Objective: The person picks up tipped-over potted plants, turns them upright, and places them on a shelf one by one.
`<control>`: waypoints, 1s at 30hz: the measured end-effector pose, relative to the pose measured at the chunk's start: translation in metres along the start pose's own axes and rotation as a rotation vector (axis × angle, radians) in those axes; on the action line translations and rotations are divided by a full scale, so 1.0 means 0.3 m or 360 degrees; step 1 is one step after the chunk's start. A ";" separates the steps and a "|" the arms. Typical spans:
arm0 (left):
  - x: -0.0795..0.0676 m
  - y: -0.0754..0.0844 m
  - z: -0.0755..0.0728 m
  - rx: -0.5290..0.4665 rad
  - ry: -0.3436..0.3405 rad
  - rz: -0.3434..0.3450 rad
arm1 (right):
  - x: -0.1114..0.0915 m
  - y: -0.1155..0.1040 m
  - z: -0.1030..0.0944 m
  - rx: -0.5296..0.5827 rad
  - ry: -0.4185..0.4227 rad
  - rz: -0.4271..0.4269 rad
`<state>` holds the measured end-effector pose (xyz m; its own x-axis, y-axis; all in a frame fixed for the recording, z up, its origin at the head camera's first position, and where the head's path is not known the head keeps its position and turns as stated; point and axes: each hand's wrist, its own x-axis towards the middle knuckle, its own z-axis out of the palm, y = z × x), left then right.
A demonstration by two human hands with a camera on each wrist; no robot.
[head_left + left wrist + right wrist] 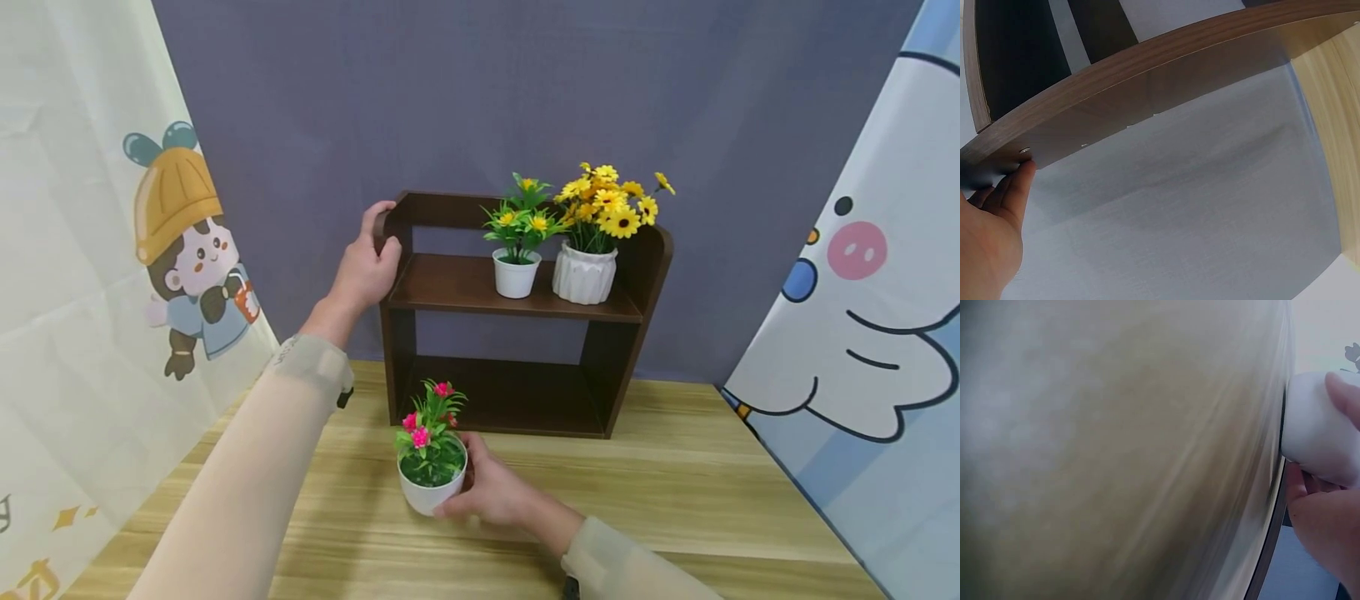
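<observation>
A small dark brown two-tier shelf (517, 312) stands on the wooden tabletop. My left hand (367, 271) grips the upper part of its left side panel; in the left wrist view, fingertips of that hand (994, 231) touch the panel's outer face (1104, 119). In front of the shelf, my right hand (498, 487) holds a white pot (429, 493) with green leaves and pink flowers (420, 437) by its right side. Thumb and fingers lie round this pot (1319, 425) in the right wrist view. Whether its base touches the table is hard to tell.
On the upper tier stand a white pot with a green, yellow-flowered plant (516, 275) and, to its right, a ribbed white pot of yellow daisies (585, 275). Behind hangs a grey-blue cloth (525, 100). Printed cloths flank the table (705, 475) on both sides.
</observation>
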<state>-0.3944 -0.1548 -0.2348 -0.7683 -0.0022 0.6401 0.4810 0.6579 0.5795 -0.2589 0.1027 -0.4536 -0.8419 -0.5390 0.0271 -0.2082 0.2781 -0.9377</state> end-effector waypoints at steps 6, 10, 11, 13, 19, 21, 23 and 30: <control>0.000 0.002 -0.002 -0.0017 -0.0010 0.0002 | 0.016 -0.005 0.018 -0.0052 0.0055 -0.0036; 0.000 0.003 -0.004 -0.0015 -0.0005 0.0000 | 0.022 -0.007 0.023 -0.0106 0.0088 -0.0041; 0.001 0.003 -0.004 -0.0011 -0.0004 0.0001 | 0.023 -0.007 0.024 -0.0114 0.0091 -0.0039; 0.000 0.003 -0.004 -0.0010 -0.0013 -0.0001 | 0.022 -0.007 0.023 -0.0114 0.0082 -0.0033; 0.001 0.004 -0.003 -0.0015 -0.0017 -0.0001 | 0.040 0.021 -0.007 0.0156 -0.0113 -0.0034; 0.001 0.004 -0.002 -0.0012 -0.0008 0.0007 | 0.049 0.030 -0.020 0.0251 -0.0179 -0.0018; 0.001 0.004 -0.002 -0.0009 -0.0005 0.0009 | 0.054 0.030 -0.028 0.0254 -0.0200 0.0001; 0.001 -0.002 -0.002 -0.0002 -0.0008 0.0000 | 0.058 0.024 -0.031 0.0207 -0.0194 0.0015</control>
<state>-0.3945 -0.1556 -0.2346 -0.7704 0.0016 0.6376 0.4816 0.6568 0.5803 -0.2796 0.1027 -0.4567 -0.7752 -0.6315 -0.0170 -0.1276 0.1830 -0.9748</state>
